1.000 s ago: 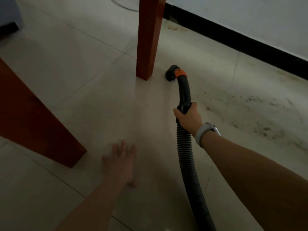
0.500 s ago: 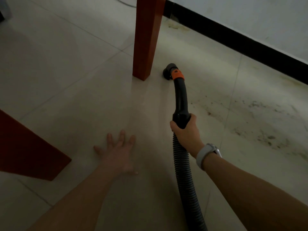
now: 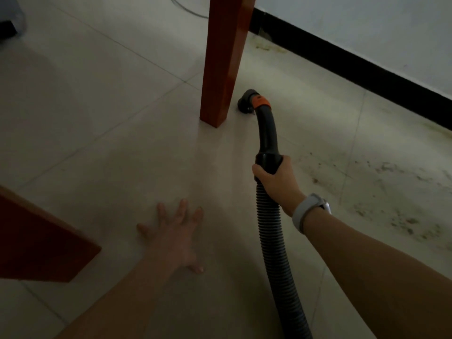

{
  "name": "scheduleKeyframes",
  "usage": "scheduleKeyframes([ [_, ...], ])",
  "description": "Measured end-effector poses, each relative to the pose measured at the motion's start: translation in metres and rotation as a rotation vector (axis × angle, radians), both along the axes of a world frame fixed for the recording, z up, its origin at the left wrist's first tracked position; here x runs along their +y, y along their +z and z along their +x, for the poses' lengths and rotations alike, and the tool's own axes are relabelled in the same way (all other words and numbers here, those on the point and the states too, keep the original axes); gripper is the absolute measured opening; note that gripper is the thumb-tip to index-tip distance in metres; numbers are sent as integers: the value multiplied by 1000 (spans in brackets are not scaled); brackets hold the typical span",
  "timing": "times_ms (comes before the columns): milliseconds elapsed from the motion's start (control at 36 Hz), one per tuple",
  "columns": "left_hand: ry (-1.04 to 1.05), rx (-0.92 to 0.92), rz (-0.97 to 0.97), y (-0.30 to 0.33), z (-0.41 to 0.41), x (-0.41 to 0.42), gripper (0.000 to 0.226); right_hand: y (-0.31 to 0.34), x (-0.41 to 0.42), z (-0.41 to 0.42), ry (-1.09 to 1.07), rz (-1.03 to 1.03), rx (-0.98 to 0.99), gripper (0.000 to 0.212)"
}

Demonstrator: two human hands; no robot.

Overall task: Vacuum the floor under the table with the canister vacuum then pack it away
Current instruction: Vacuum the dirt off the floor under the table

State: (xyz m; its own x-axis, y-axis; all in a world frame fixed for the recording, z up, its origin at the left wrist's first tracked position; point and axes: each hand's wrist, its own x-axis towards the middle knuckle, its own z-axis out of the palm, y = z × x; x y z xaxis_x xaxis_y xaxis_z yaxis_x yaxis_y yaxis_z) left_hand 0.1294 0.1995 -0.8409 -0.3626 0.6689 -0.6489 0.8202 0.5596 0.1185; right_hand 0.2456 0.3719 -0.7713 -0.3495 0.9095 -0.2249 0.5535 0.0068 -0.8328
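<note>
My right hand (image 3: pixel 276 181) grips the black vacuum handle (image 3: pixel 267 133) where it joins the ribbed grey hose (image 3: pixel 274 243). An orange collar (image 3: pixel 260 103) sits just behind the small black nozzle (image 3: pixel 245 101). The nozzle rests on the pale tiled floor (image 3: pixel 122 106), just right of the foot of a red-brown table leg (image 3: pixel 222 62). My left hand (image 3: pixel 175 237) lies flat on the tiles with its fingers spread, holding nothing. The canister itself is out of view.
A second red-brown table leg (image 3: pixel 41 243) slants in at the lower left. A white wall with a black skirting board (image 3: pixel 354 62) runs along the right. Dirt specks (image 3: pixel 391 196) mark the tiles on the right. A thin cable (image 3: pixel 188 9) lies at the top.
My right hand and the hose handle have drawn back toward me, while the nozzle stays beside the table leg. My left hand stays planted with its fingers spread wider. The view has shifted slightly.
</note>
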Motion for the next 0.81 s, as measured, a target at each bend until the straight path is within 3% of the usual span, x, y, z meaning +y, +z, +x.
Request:
scheduleKeyframes([
  [250, -14, -16, -4, 2, -1, -1, 129, -10, -74, 52, -13, 9, -70, 45],
  [417, -19, 7, 33, -1, -2, -4, 125, -26, -125, 72, 128, -29, -51, 43],
  [528, -6, 12, 61, -3, -2, -9, 126, -24, -132, 72, 281, -85, -101, 51],
  [806, 52, 52, 147, -13, 1, -25, 120, -26, -127, 49, 245, -81, -31, 56],
])
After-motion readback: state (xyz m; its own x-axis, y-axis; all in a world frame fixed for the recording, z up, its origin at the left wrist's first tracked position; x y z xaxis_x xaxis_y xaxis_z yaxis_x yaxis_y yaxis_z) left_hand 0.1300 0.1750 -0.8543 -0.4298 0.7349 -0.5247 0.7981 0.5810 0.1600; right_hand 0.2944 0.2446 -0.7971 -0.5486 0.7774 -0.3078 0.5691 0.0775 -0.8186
